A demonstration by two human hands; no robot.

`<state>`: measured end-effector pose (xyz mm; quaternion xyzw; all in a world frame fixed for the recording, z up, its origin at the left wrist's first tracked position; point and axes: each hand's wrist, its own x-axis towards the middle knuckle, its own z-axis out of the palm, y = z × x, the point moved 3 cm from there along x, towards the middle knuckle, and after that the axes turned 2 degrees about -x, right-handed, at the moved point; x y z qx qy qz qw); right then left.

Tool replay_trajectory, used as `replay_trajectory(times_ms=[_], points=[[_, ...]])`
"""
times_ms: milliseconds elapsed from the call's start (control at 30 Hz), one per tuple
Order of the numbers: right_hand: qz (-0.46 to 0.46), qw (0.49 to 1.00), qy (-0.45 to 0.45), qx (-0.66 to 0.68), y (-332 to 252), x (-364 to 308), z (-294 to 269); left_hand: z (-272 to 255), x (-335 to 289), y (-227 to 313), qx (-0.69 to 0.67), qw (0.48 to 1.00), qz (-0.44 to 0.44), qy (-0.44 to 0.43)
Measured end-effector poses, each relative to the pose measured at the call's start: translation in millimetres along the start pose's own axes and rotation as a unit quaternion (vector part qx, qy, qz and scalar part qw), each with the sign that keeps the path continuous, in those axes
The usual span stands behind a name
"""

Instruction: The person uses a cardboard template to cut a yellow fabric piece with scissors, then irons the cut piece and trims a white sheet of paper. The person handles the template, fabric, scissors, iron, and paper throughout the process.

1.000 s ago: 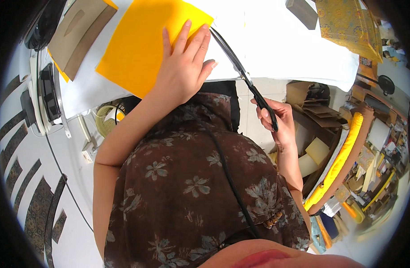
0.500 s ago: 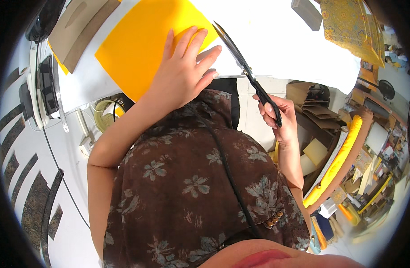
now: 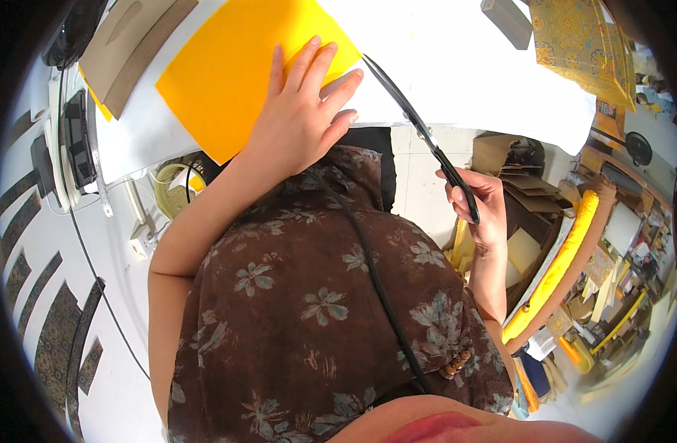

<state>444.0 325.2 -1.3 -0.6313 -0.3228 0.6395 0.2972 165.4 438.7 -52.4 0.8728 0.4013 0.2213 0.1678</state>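
Observation:
A bright yellow sheet (image 3: pixel 220 70), looking like cloth or felt, lies on the white tabletop, its near corner reaching the table edge. My left hand (image 3: pixel 298 118) rests on its right part with fingers spread. To the right, my right hand (image 3: pixel 478 203) grips a pair of scissors (image 3: pixel 419 125) by the black handles, out past the table's near edge. The long dark blades point up and left, their tip at or very near the sheet's right corner. The blades look closed or nearly so.
A grey-brown board (image 3: pixel 128 52) lies at the table's far left. At the far right are a grey block (image 3: pixel 506 22) and a gold patterned box (image 3: pixel 582 52). A yellow basket (image 3: pixel 172 184) stands below the table. Cardboard pieces (image 3: pixel 534 196) and a yellow roll (image 3: pixel 552 273) are at the right.
The scissors and my right hand have shifted right and toward me, bringing the blade tip lower. My left hand has moved slightly; the sheet is almost unmoved.

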Motion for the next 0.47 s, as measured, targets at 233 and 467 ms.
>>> replay_trajectory(times_ms=[233, 467], points=[[-0.014, 1.000, -0.006, 0.002, -1.0, 7.0, 5.1, -0.7, -1.1, 0.2, -0.005, 1.000, -0.002, -0.008], [-0.027, 0.999, -0.014, 0.035, 5.3, 13.5, 8.8, 0.0, -0.6, 2.2, 0.024, 0.999, -0.012, -0.022]])
